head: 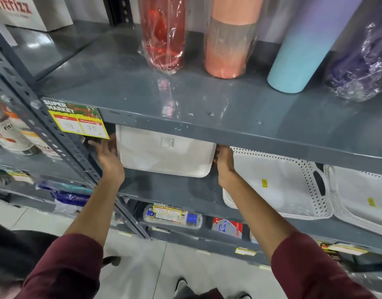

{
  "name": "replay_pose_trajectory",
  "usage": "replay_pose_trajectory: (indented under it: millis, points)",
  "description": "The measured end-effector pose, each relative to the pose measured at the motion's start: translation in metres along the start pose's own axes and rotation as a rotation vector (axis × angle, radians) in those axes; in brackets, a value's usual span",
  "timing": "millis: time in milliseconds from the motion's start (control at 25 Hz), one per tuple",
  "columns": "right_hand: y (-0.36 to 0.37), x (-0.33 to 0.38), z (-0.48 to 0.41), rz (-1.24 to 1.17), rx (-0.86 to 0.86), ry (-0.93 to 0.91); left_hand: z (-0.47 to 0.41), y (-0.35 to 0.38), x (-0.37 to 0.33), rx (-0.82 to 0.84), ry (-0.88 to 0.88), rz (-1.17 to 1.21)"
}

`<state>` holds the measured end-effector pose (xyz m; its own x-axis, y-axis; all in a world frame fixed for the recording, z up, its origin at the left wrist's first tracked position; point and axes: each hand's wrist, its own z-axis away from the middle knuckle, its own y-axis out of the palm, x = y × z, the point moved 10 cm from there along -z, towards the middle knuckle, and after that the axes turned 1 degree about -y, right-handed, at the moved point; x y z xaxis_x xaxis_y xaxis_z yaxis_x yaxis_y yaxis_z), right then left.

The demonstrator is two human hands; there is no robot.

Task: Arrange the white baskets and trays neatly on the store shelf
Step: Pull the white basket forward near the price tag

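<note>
A plain white tray (164,156) with a barcode sticker sits at the left end of the middle shelf (170,190), its far part hidden under the shelf above. My left hand (107,155) grips its left edge and my right hand (225,162) grips its right edge. To the right lies a white perforated basket (278,186) with a yellow sticker, stacked on others. Another white perforated basket (362,199) lies beyond it at the far right.
The upper shelf (228,108) carries wrapped bottles in red (164,33), peach (228,39), light blue (304,50) and purple (358,67). A price tag (78,119) hangs on its front edge at left. A perforated steel upright (56,134) stands just left of my left hand. Packaged goods fill the lower shelf.
</note>
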<state>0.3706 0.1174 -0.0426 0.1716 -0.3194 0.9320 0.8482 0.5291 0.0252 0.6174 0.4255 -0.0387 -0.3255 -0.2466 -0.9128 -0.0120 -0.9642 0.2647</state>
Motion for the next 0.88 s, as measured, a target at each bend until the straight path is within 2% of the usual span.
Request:
replay_pose_trajectory:
  millis: [120, 200, 320, 600, 760, 880]
  points:
    - [-0.001, 0.026, 0.029, -0.053, 0.047, 0.016, 0.010, -0.006, 0.000, -0.027, -0.032, 0.089]
    - [-0.007, 0.024, 0.027, -0.098, 0.084, 0.063, 0.014, -0.011, -0.007, -0.076, -0.004, -0.012]
    - [-0.015, 0.018, 0.029, -0.081, 0.126, 0.157, 0.018, -0.013, -0.013, -0.080, -0.019, -0.025]
    - [-0.019, 0.012, 0.042, 0.064, 0.191, 0.245, 0.026, -0.010, -0.014, 0.051, 0.009, -0.053]
    - [-0.019, 0.006, 0.033, -0.007, 0.233, 0.290, 0.026, -0.008, 0.004, 0.127, -0.081, 0.027]
    - [-0.010, -0.009, 0.031, 0.057, 0.226, 0.341, 0.015, -0.014, 0.028, 0.137, -0.184, -0.132]
